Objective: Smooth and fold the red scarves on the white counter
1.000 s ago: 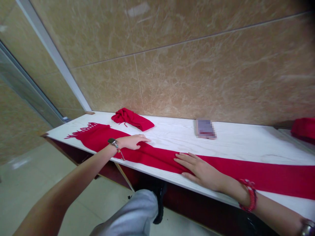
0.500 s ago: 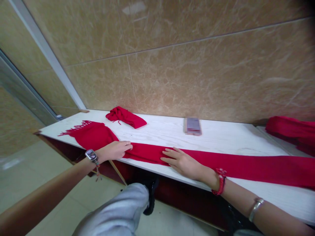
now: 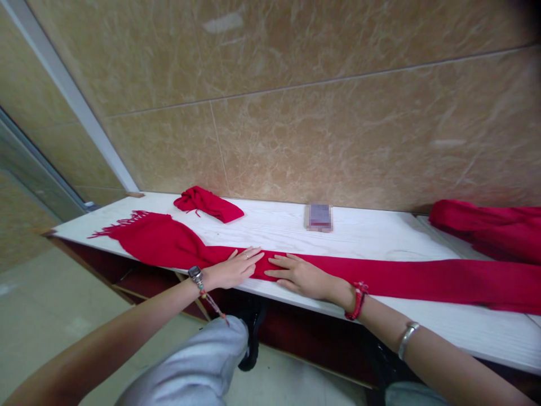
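Note:
A long red scarf (image 3: 406, 277) lies lengthwise along the front of the white tabletop (image 3: 270, 231). Its fringed end spreads out wider at the left, while the rest is a narrow, flat band running off to the right. My left hand (image 3: 232, 269) rests flat on the scarf with its fingers stretched toward the right. Just beside it, my right hand (image 3: 298, 275) also lies flat on the fabric, fingers apart and pointing left. The fingertips of the two hands are close together but not touching.
A bunched red cloth (image 3: 209, 204) lies at the back left. A small blurred flat object (image 3: 319, 217) sits near the wall. More red fabric (image 3: 486, 228) is heaped at the back right. The tiled wall (image 3: 321, 141) closes off the rear; open shelving (image 3: 143, 282) is below.
My left hand has slid right along the scarf toward my right hand, and its fingers have straightened out flat. My right hand stays on the fabric. The view has shifted slightly.

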The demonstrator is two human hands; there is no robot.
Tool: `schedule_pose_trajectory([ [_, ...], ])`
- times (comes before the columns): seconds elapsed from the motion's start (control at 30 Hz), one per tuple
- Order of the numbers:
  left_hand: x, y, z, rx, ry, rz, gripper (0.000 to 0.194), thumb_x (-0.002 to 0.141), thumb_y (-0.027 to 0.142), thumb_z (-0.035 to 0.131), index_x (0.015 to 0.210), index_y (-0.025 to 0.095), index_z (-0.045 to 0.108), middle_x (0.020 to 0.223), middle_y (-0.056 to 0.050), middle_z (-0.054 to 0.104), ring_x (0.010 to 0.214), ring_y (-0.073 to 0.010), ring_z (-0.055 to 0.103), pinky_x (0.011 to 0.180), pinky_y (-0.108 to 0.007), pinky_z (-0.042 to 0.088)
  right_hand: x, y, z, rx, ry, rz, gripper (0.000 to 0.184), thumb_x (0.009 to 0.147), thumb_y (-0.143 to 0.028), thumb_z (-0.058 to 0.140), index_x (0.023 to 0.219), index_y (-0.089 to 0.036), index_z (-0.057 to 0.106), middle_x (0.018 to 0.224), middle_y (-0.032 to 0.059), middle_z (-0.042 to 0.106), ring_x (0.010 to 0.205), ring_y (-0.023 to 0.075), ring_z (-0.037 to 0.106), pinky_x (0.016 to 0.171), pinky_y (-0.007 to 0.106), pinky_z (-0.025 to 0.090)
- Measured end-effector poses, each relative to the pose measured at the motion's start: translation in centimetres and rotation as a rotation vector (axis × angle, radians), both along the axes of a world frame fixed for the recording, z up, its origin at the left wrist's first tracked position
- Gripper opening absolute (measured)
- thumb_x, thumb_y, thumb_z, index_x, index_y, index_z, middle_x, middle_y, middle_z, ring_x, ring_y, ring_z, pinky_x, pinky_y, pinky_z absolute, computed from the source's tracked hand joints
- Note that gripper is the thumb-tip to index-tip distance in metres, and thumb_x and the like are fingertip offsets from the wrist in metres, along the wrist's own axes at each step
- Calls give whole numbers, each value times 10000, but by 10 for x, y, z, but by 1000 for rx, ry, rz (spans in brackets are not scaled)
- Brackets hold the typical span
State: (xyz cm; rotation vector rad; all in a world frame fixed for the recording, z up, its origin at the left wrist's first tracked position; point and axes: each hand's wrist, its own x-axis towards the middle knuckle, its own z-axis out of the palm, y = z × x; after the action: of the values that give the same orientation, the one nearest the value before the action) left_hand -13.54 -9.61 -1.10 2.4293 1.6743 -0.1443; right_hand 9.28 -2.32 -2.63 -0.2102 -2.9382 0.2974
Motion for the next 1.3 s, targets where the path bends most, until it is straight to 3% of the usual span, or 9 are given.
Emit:
schedule_pose_trajectory([
  [0.1,4,1,-7,26,16,52,475,941,311,200,1410,243,175,1490,-52,131,1362,-198,72,1060,-493,134,9,-1,2,-15,-55,-30,455,938,-398,257,1356,-248,357,1430,71,324,1337,209,194,1080,463,173],
  [0.23,-4,5,-10,48,21,52,478,940,314,208,1413,259,163,1488,-51,144,1361,-200,77,1063,-492,121,30,0,-1,1,-101,-151,478,933,-449,215,1379,-295,294,1466,65,232,1344,245,147,1063,510,173],
  [0.4,-9,16,-7,29,53,48,491,928,292,226,1413,248,163,1489,-71,127,1361,-213,70,1057,-493,143,58,3,-3,22,-73,-268,482,938,-433,204,1387,-275,280,1457,90,251,1337,252,174,1055,522,184],
  [0.57,38,27,0,150,33,32,483,906,304,277,1369,168,288,1478,-118,156,1358,-249,82,1058,-480,170,79,12,-4,85,-75,-410,476,940,-389,226,1394,-251,267,1453,105,259,1332,282,179,1031,554,217],
  [0.73,98,43,-10,180,-43,-10,518,923,390,236,1382,151,264,1480,-104,154,1355,-253,115,1061,-478,176,98,19,-14,213,-99,-540,478,933,-331,276,1385,-176,286,1430,153,290,1308,321,236,976,598,277],
  [0.93,101,49,-20,159,-26,-5,507,913,383,243,1389,208,251,1478,-78,180,1352,-253,128,1057,-476,176,133,25,-17,224,-114,-564,482,936,-310,256,1381,-128,292,1425,152,296,1298,318,260,985,560,301],
  [1.13,103,52,-4,47,63,27,530,898,373,254,1391,177,251,1480,-110,138,1350,-289,115,1027,-528,203,177,31,-22,239,-141,-653,459,931,-269,274,1367,-135,325,1418,154,310,1300,320,253,975,557,315],
  [1.3,139,65,10,59,91,-6,563,893,380,285,1383,103,257,1476,-135,123,1356,-264,84,1060,-484,173,168,22,-15,235,-94,-689,503,931,-340,266,1386,-127,284,1433,150,278,1316,311,217,995,541,301],
])
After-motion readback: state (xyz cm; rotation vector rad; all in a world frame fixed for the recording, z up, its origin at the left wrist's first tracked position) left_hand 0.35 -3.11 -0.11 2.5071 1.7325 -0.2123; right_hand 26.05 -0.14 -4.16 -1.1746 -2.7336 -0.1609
